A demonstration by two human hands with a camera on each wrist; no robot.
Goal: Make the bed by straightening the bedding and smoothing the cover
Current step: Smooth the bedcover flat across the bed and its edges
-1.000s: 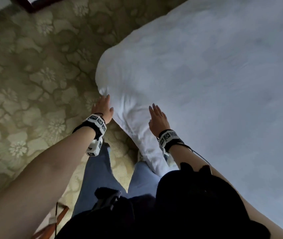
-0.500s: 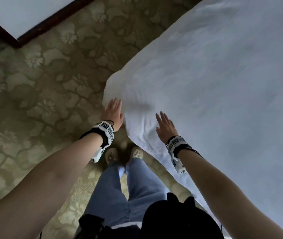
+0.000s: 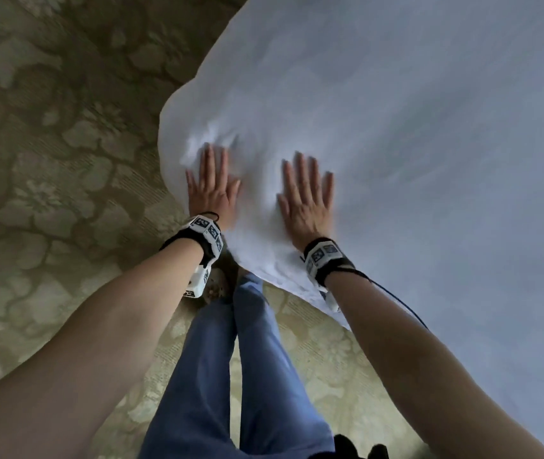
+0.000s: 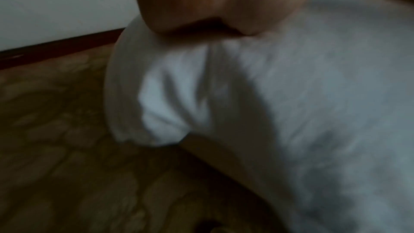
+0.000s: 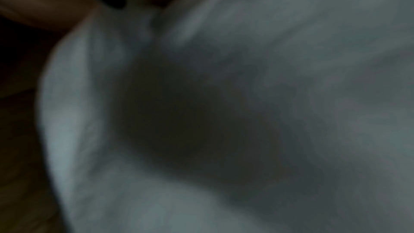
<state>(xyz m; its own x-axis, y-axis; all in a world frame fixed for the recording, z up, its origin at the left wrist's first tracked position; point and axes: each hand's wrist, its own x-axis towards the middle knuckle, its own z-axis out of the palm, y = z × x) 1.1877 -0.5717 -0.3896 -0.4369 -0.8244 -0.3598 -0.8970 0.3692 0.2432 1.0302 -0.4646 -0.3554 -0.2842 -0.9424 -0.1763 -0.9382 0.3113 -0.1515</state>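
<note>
From your head camera, the olive-green carpet with a pale floral pattern (image 3: 48,193) fills the left half of the frame, and the soft white fabric bed cover (image 3: 413,144) spreads across the upper right, its rounded corner bulging toward the centre left. Your left hand (image 3: 212,190) lies flat on that corner, fingers straight and slightly spread, holding nothing; small rumples sit just above the fingertips. Your right hand (image 3: 308,200) lies flat beside it further into the cover, fingers straight too. Both wrists carry black bands with white marker blocks (image 3: 209,233), and your blue jeans (image 3: 230,376) run down the lower centre. Half a second ago your left hand was at the corner's edge and your right near the hanging side; both now sit further up on the top surface. In the left wrist view, blurred, the heel of your palm (image 4: 224,1) presses the cover (image 4: 313,95), whose creased corner (image 4: 165,104) hangs over the dark carpet (image 4: 56,166); a white wall with a dark red-brown skirting board (image 4: 56,47) crosses the upper left. The right wrist view is dim and blurred: grey-white folds of cover (image 5: 291,59), your fingers not discernible.
</note>
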